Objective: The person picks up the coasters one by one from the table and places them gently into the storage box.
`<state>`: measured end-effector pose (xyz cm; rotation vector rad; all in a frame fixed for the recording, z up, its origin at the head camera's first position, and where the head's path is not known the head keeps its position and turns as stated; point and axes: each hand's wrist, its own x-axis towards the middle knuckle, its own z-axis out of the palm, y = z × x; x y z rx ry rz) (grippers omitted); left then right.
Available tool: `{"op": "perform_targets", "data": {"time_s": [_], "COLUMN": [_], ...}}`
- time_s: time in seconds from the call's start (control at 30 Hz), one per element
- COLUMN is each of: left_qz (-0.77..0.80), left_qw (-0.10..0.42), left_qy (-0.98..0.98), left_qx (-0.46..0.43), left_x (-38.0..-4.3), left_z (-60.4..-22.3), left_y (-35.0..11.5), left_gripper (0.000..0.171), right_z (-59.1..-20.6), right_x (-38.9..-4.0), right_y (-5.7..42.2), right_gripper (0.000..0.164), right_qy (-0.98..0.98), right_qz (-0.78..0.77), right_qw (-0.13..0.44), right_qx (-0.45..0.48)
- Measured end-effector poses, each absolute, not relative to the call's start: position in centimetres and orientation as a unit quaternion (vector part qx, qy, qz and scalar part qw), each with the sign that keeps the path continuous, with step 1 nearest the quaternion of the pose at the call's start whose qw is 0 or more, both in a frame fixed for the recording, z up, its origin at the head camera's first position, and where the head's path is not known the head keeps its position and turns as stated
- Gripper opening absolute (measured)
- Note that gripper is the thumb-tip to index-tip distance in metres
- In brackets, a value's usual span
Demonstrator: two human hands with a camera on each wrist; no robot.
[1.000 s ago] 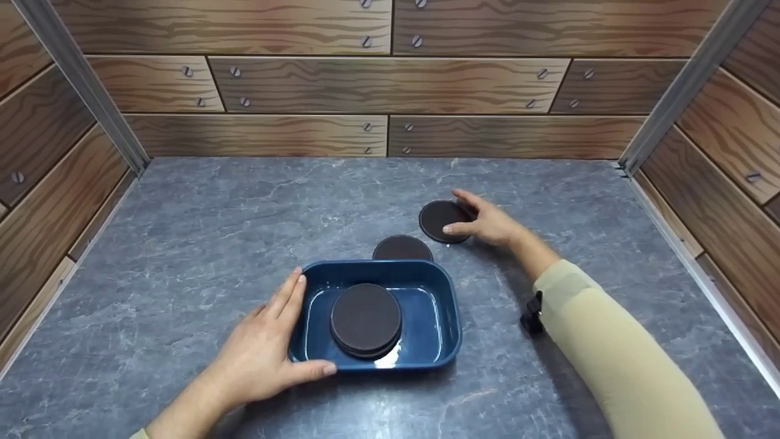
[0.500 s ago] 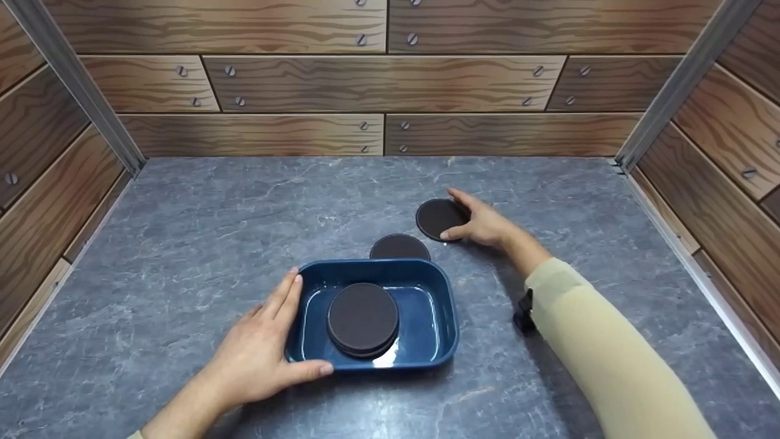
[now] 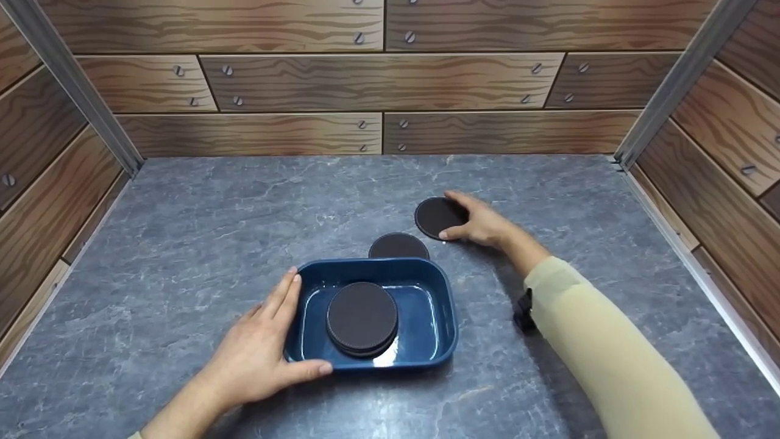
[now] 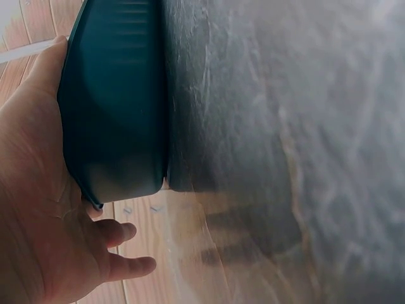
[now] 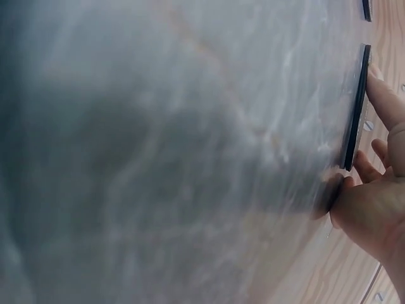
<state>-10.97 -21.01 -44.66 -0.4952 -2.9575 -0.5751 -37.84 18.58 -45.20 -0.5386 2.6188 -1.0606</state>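
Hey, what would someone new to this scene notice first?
Probably the glossy blue dish, low in the middle of the head view, holding a stack of dark discs, with the left hand at its left end. Next, the right hand touches another dark disc farther back, to the right.

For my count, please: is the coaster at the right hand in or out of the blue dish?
Out. The coaster lies on the table, beyond the blue dish, with the right hand at its edge.
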Motion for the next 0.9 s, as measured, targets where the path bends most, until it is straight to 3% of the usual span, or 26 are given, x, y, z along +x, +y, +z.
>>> {"op": "perform_targets", "data": {"time_s": [0.53, 0.9], "left_qz": [-0.187, -0.185], "left_qw": [0.040, 0.038], "left_qy": [-0.968, -0.969], "left_qx": [-0.162, -0.159], "left_x": [-10.9, -11.0], "left_z": [-44.7, -44.6], "left_y": [-20.8, -21.0], "left_gripper": [0.133, 0.133], "right_z": [-45.4, -44.8], "right_x": [-37.2, -36.2], "right_y": [18.8, 18.7], "right_gripper": [0.095, 0.095], "right_qy": [0.902, 0.910], "right_qz": [-0.373, -0.359], "right_qw": [0.102, 0.127], "right_qx": [-0.192, -0.164]}}
